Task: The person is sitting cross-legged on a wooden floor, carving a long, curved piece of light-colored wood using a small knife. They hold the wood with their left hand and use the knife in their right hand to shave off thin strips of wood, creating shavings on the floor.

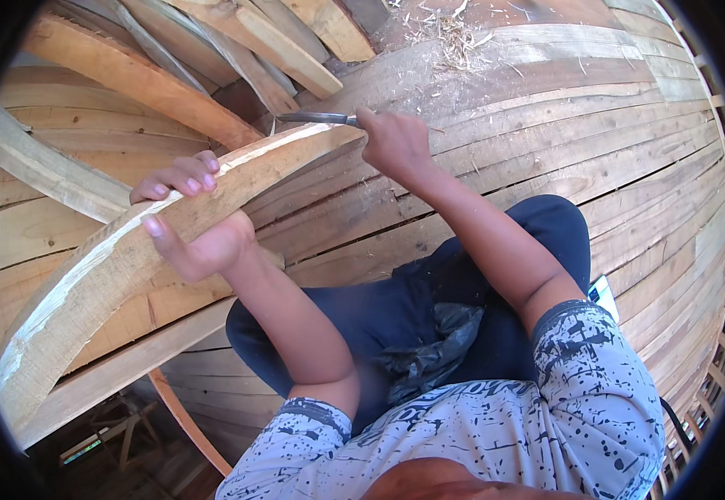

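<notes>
A long curved wooden beam [112, 262] runs from the lower left up toward the middle, with a pale, freshly cut strip along its upper edge. My left hand [192, 212] grips this beam, fingers over the far side and thumb on the near side. In my right hand [396, 143] is a knife-like tool with a narrow metal blade [317, 117]; its handle is hidden by my closed fingers. The blade points left and lies across the beam's far end, at the pale strip. Whether its edge bites into the wood I cannot tell.
Several loose timbers [142, 79] lie at the upper left, beside another curved rib [46, 167]. Wood shavings [458, 42] are scattered on the planked surface [529, 150] where I sit. Lower left, a dark gap [121, 425] opens below the planks. A phone-like object [602, 297] lies beside my right leg.
</notes>
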Tool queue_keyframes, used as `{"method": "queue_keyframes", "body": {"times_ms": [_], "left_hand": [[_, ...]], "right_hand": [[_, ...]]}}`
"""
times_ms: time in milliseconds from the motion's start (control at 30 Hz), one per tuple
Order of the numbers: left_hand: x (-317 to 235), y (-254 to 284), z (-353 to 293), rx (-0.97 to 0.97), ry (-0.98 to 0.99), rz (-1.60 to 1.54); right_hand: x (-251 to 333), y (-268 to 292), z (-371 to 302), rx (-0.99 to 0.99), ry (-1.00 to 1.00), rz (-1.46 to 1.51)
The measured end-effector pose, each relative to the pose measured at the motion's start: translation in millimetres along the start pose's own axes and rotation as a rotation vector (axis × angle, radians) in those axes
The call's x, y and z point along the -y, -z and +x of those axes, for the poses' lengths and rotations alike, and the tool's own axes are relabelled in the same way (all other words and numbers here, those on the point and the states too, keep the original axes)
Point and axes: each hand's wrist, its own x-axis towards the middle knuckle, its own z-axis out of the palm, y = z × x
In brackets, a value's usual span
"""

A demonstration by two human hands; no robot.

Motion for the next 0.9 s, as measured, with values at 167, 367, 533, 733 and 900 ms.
{"method": "queue_keyframes", "body": {"times_ms": [167, 367, 533, 733, 900], "left_hand": [[2.6, -6.4, 1.4, 0.054, -0.011, -0.007], [2.9, -2.0, -1.0, 0.005, 0.002, -0.012], [0.3, -0.7, 0.5, -0.004, 0.020, 0.013], [3.6, -1.8, 2.0, -0.029, 0.017, 0.017], [-2.2, 2.0, -1.2, -0.045, 0.013, 0.001]], "right_hand": [[6.1, 8.5, 0.7, 0.113, -0.009, 0.177], [18.2, 8.5, -5.8, 0.110, 0.105, 0.420], [23.9, 1.1, -9.7, 0.260, -0.114, 0.360], [17.1, -2.5, -5.8, 0.341, -0.297, 0.206], [46.7, 19.4, -16.8, 0.173, -0.045, 0.310]]}}
